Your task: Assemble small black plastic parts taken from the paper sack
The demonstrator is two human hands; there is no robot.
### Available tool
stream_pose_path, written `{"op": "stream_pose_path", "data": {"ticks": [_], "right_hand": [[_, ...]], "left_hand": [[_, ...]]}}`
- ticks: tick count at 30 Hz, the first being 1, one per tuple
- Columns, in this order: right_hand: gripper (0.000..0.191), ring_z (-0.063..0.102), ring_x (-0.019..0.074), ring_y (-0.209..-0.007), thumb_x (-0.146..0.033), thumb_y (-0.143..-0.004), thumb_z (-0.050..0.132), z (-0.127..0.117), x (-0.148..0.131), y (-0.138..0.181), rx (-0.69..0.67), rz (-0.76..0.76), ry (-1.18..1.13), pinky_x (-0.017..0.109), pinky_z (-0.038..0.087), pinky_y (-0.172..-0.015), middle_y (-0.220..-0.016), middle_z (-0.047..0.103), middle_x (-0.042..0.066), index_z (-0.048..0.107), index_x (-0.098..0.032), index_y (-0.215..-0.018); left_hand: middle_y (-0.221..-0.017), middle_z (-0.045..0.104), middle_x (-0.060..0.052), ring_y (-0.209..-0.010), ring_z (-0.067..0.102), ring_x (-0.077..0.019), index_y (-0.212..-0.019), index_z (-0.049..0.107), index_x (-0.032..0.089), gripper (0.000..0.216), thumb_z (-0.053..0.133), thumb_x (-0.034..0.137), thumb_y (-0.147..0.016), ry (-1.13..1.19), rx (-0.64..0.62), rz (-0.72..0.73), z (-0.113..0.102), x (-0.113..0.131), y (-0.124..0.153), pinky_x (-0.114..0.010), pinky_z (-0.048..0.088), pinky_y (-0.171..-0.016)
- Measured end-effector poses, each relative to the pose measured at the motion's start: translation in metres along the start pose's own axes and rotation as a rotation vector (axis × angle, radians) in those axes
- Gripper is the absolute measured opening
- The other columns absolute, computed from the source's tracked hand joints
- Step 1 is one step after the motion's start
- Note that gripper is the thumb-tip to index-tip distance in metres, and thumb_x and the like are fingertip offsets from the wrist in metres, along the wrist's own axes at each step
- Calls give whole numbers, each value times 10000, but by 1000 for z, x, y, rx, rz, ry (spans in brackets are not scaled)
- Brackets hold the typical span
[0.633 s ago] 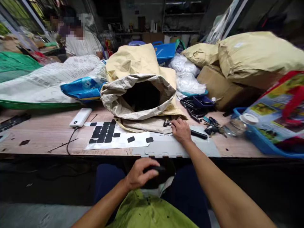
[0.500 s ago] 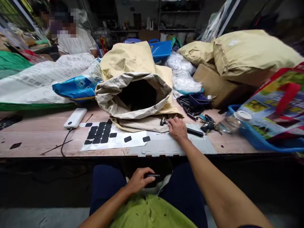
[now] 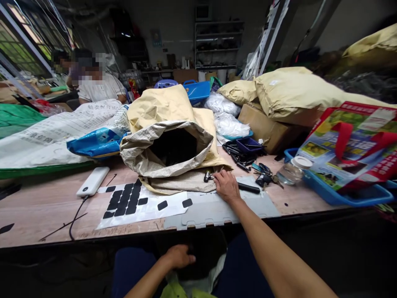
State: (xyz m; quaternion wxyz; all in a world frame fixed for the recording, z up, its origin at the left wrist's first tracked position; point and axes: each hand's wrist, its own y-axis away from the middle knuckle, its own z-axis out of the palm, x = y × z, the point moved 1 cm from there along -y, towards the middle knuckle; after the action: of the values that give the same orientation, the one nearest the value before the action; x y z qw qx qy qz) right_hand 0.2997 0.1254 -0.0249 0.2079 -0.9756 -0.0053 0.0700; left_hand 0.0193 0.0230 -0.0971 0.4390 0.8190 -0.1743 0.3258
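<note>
Right hand (image 3: 227, 185) lying across the shaft of the hammer (image 3: 249, 188), which rests at mid-table, head to the left, black handle to the right. The fingers are bent downward together; whether they are clamped on the shaft cannot be told, since the back of the hand covers the contact. Its place beside the head suggests a hold suited to steadying or shifting rather than swinging. Left hand (image 3: 180, 256) hangs below the near edge of the table (image 3: 305, 198), thumb pointing right; its fingers merge with the dark behind, so its state and any load cannot be told. Grey sheet (image 3: 204, 211) covers the near strip of table below the right hand, probably to protect the wood. Just beyond, the sack (image 3: 164, 101) lies with its mouth toward the near side, presumably for easy reach inside. To the left, black pads (image 3: 123, 202) sit mostly in tight rows on white paper (image 3: 149, 213), likely a backing that keeps them sorted; two lie apart toward the right. Farther right, the tray (image 3: 335, 196) holds a printed bag (image 3: 350, 145), apparently bracing its base, with a jar (image 3: 290, 174) at its left end.
</note>
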Motion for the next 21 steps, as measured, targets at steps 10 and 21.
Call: {"op": "stream_pose_path", "data": {"ticks": [10, 21], "right_hand": [[222, 449, 234, -971, -277, -955, 556, -3, -2, 0, -18, 10, 17, 344, 304, -821, -1037, 587, 82, 681, -238, -1133], [199, 453, 236, -988, -280, -949, 562, -3, -1, 0, -35, 19, -14, 346, 303, -841, -1055, 591, 76, 665, -249, -1116]], "left_hand": [[-1043, 755, -155, -977, 703, -295, -1086, 729, 161, 469, 598, 568, -894, 114, 947, 78, -249, 141, -14, -350, 534, -779], [-956, 755, -153, -961, 701, -351, -942, 740, 192, 397, 728, 552, -775, -23, 1049, -307, -288, 116, -73, -390, 508, -739]]}}
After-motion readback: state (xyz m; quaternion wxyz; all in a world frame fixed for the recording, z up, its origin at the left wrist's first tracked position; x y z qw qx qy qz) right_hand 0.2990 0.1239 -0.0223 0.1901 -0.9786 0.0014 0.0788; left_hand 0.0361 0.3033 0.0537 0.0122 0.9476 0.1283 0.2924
